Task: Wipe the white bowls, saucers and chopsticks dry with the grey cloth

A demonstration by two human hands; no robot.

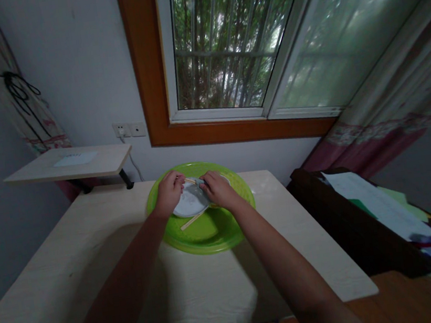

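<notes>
A round green basin (202,245) stands near the back edge of the table, with a white plate (187,205) inside it. Over the plate, my left hand (169,191) is closed on one end of a thin pale chopstick (190,180). My right hand (220,187) pinches a small grey-blue piece, possibly a cloth or sponge (199,182), at the chopstick's other end. Another pair of pale chopsticks (191,221) leans across the basin just in front of the plate. Part of a second pale dish rim (225,179) shows behind my right hand.
The basin rests on a pale wooden table (200,285). A small raised shelf (110,164) with a paper label stands at the back left. Behind are a wall socket (129,130) and a window (236,74). Papers (375,204) lie on a dark cabinet at the right.
</notes>
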